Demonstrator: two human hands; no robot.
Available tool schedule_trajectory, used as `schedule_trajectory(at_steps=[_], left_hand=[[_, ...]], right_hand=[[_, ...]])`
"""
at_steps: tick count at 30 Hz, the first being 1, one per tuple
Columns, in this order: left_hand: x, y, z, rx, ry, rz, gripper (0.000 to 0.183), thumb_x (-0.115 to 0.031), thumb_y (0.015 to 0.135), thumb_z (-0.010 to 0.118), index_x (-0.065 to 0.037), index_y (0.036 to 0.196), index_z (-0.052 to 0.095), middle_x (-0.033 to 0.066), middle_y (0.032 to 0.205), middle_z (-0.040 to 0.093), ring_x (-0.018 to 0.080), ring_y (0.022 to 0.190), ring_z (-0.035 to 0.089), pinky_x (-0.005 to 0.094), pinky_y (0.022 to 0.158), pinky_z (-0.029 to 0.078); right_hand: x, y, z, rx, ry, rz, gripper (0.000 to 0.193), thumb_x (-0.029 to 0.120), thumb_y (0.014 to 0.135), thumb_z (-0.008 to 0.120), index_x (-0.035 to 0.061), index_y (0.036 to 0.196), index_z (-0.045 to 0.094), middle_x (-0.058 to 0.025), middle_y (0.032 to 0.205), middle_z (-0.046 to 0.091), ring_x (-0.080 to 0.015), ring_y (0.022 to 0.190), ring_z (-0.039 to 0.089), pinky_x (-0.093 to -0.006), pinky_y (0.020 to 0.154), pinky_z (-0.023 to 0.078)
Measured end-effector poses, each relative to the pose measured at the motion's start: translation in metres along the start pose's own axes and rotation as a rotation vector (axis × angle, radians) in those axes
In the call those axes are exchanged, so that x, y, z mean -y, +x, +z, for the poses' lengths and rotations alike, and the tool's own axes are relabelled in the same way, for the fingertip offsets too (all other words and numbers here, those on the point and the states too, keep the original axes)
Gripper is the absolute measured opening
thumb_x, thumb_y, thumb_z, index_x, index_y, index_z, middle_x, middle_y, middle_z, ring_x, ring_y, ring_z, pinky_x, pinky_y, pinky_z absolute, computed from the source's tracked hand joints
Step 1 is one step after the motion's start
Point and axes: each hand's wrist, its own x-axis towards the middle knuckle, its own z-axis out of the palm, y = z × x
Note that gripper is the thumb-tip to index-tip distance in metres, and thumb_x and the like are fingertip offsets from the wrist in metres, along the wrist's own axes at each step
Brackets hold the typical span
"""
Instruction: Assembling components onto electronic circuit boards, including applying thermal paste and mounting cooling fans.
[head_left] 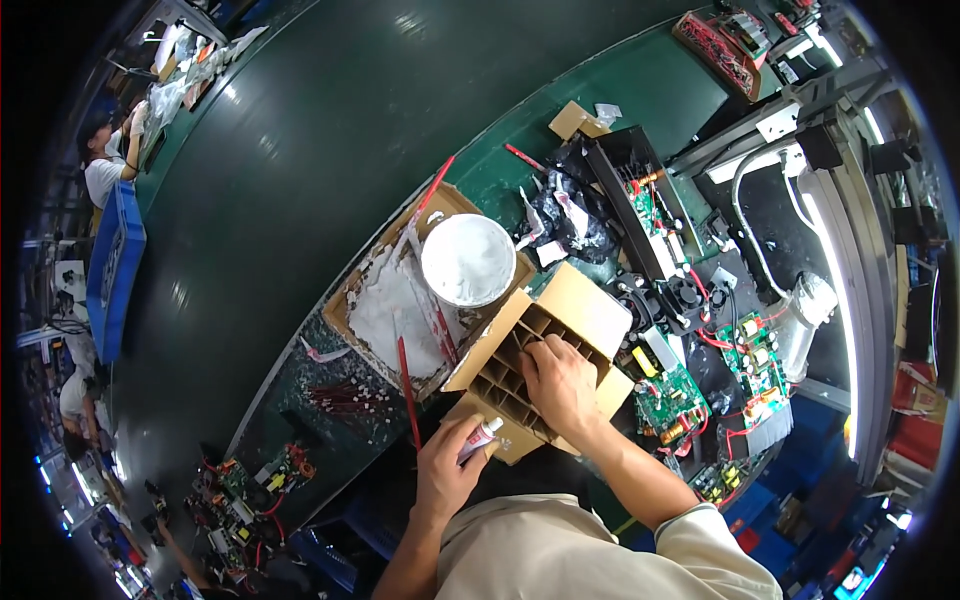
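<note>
My left hand (447, 474) is closed around a small white-and-pink tube (482, 438) with a pale cap end, held just off the near side of a cardboard box. Over that open cardboard box (592, 308), my right hand (562, 385) dips its bent fingers among the dividers (500, 385); the fingertips and whatever they grip are hidden. The box's flaps are folded outward. Behind it stands a round tub of white paste (468, 260), resting on a larger carton (395, 310) smeared with the same white stuff.
Red-handled sticks (408, 385) lean at the carton. Circuit boards (668, 395) and a black open housing (635, 205) lie to the right, with a lamp (805, 300) beyond. More boards (240, 505) sit lower left. Another person (108, 160) works at the far left.
</note>
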Motion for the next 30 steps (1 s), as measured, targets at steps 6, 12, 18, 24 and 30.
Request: schedule_trajectory(at_steps=[6,12,18,24,30], left_hand=[[0.005,-0.004,-0.002,0.004,-0.027,-0.071,0.039,0.002,0.076,0.076,0.003,0.113,0.063,0.0185,0.101,0.065,0.0331,0.090,0.066,0.0369,0.078,0.054],[0.002,-0.001,-0.002,0.005,-0.006,-0.032,0.039,0.001,0.077,0.077,0.002,0.113,0.063,0.0179,0.102,0.065,0.0322,0.090,0.066,0.0369,0.078,0.054],[0.001,-0.009,-0.007,0.011,0.004,-0.032,0.040,0.003,0.075,0.077,0.003,0.113,0.064,0.0171,0.101,0.066,0.0304,0.089,0.066,0.0352,0.077,0.054],[-0.002,-0.024,-0.008,0.037,-0.047,-0.116,0.040,0.002,0.075,0.079,0.003,0.113,0.065,0.0147,0.099,0.066,0.0250,0.086,0.065,0.0316,0.076,0.052],[-0.009,-0.030,0.008,0.102,-0.034,-0.122,0.041,0.001,0.076,0.078,0.002,0.114,0.064,0.0147,0.099,0.067,0.0270,0.087,0.065,0.0330,0.077,0.052]], right_hand=[[0.000,-0.002,-0.001,-0.011,0.043,-0.016,0.009,0.013,0.086,0.067,0.0050,0.086,0.064,-0.0101,0.081,0.058,-0.0302,0.077,0.063,-0.0414,0.064,0.051],[0.003,0.002,0.003,0.017,-0.008,0.024,0.009,0.013,0.087,0.067,0.0046,0.089,0.063,-0.0117,0.082,0.059,-0.0329,0.077,0.063,-0.0416,0.064,0.051],[0.014,-0.022,-0.031,0.047,0.200,0.015,0.009,0.011,0.087,0.065,0.0032,0.092,0.062,-0.0144,0.083,0.059,-0.0345,0.079,0.063,-0.0430,0.068,0.051],[0.000,-0.079,-0.049,0.560,0.345,-0.100,0.013,0.014,0.090,0.062,0.0015,0.093,0.061,-0.0163,0.085,0.060,-0.0372,0.079,0.063,-0.0461,0.070,0.051],[-0.006,-0.086,-0.050,0.552,0.296,-0.079,0.017,0.018,0.090,0.063,0.0010,0.092,0.060,-0.0172,0.084,0.060,-0.0378,0.076,0.064,-0.0474,0.066,0.052]])
